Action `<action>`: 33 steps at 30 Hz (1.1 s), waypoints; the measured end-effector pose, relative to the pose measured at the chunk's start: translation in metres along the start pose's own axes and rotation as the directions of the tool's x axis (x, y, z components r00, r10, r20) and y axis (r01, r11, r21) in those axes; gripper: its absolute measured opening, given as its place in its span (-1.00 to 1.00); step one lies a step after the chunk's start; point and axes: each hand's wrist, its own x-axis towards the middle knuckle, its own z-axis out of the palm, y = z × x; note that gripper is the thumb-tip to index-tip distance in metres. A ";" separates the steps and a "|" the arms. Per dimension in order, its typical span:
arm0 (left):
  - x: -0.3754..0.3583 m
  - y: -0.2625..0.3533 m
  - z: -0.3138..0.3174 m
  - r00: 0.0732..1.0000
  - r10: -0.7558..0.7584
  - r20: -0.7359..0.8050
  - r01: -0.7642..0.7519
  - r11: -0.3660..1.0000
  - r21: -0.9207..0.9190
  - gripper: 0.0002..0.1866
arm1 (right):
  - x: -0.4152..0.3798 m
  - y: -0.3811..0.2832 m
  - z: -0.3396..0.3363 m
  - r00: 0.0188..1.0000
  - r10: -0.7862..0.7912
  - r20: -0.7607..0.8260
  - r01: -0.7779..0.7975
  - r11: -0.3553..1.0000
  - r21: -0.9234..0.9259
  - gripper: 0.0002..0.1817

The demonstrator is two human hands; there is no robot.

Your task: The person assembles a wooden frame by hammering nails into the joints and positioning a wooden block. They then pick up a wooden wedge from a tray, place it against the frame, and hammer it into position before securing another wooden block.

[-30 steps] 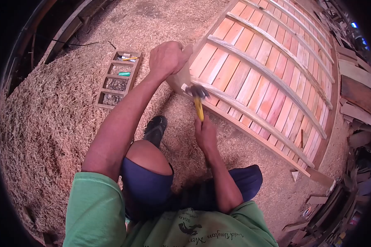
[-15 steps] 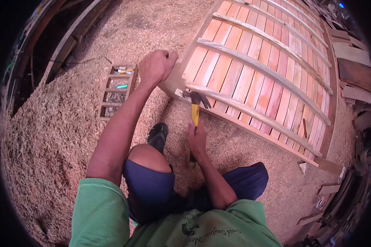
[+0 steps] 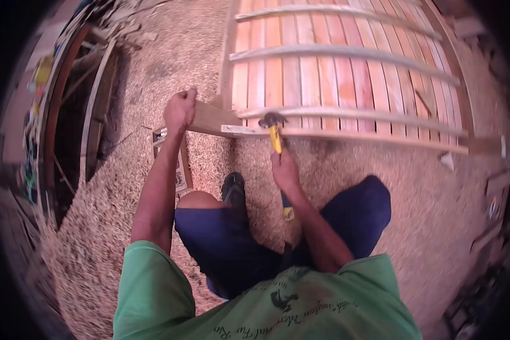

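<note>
My right hand [image 3: 285, 170] is wrapped round the yellow handle of a claw hammer [image 3: 275, 136], whose dark head is over the near edge of a slatted wooden panel [image 3: 326, 85]. Left of it, my left hand [image 3: 180, 110] is closed at the end of a flat board [image 3: 208, 118] that sticks out from the panel's near left corner. Whether its fingers grip that board or something small is hidden. Long cross strips [image 3: 345, 52] lie over the panel's slats.
A compartmented wooden tray [image 3: 184, 170] stands on the shavings-covered floor, partly behind my left forearm. Timber frames [image 3: 96, 113] are at the left. Wood scraps [image 3: 496, 184] lie at the right. My shoe [image 3: 233, 190] is below the panel's corner.
The view has turned, so the panel's near edge now runs almost level. My left hand appears lower and further left, my right hand slightly further right, still with the hammer.
</note>
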 end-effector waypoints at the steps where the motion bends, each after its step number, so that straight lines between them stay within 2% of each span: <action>1: 0.004 -0.003 0.003 1.000 -0.001 -0.011 0.001 1.000 0.026 -0.26 | 0.005 0.000 -0.012 1.000 -0.009 -0.017 0.010 0.999 0.031 -0.53; 3: 0.010 -0.008 0.012 0.999 -0.009 -0.049 0.012 0.998 0.064 -0.25 | 0.018 0.000 -0.031 0.998 -0.044 -0.051 0.048 0.996 0.081 -0.54; 6: -0.001 0.009 0.003 1.000 0.004 -0.027 -0.002 0.996 0.084 -0.24 | 0.054 -0.026 -0.058 0.981 -0.191 -0.023 0.186 0.973 -0.139 -0.53; 9: -0.001 0.007 -0.001 1.000 -0.019 -0.024 0.021 0.996 0.091 -0.25 | 0.094 -0.061 -0.063 0.981 -0.176 0.077 0.175 0.984 0.014 -0.39; 11: 0.002 0.004 0.000 1.000 -0.014 -0.011 0.015 0.996 0.089 -0.25 | 0.114 -0.064 -0.043 0.986 -0.117 0.119 0.103 0.987 0.123 -0.35; 13: -0.002 0.007 -0.004 0.999 -0.033 0.010 0.032 0.996 0.083 -0.26 | 0.114 -0.078 -0.044 0.953 -0.037 0.300 -0.010 0.988 0.154 -0.37; 14: -0.001 0.006 -0.003 0.999 -0.041 0.020 0.039 0.996 0.084 -0.26 | 0.120 -0.075 -0.047 0.843 -0.080 0.532 0.054 0.996 0.064 -0.38; 17: 0.002 0.006 -0.003 0.998 -0.050 0.024 0.048 0.997 0.066 -0.26 | 0.140 -0.037 -0.028 0.800 -0.213 0.562 0.208 0.975 0.073 -0.39; 21: 0.001 0.006 -0.002 0.996 -0.083 0.024 0.082 0.995 0.059 -0.25 | 0.131 -0.056 -0.031 0.919 -0.078 0.386 -0.058 0.942 0.329 -0.35; 22: 0.002 0.007 -0.003 0.996 -0.085 0.024 0.083 0.995 0.063 -0.25 | 0.129 -0.058 -0.026 0.948 -0.075 0.310 -0.062 0.911 0.409 -0.33; 24: 0.000 0.007 -0.003 0.996 -0.088 0.032 0.086 0.994 0.073 -0.26 | 0.119 -0.052 -0.023 0.869 -0.112 0.482 0.069 0.992 0.105 -0.34; 25: 0.000 0.005 -0.003 0.996 -0.089 0.031 0.086 0.993 0.075 -0.26 | 0.117 -0.050 -0.025 0.821 -0.109 0.561 0.160 0.986 -0.043 -0.34; 29: 0.000 0.008 -0.004 0.997 -0.072 0.017 0.071 0.995 0.063 -0.28 | 0.139 -0.058 -0.037 0.787 -0.147 0.599 0.207 0.978 -0.031 -0.35; 30: -0.002 0.009 -0.005 0.997 -0.072 0.013 0.071 0.996 0.063 -0.28 | 0.166 -0.022 -0.009 0.817 -0.372 0.440 0.371 0.924 0.092 -0.38; 33: -0.005 0.010 -0.006 0.998 -0.056 0.011 0.056 0.998 0.027 -0.29 | 0.144 -0.056 -0.022 0.915 -0.191 0.356 0.132 0.974 0.184 -0.39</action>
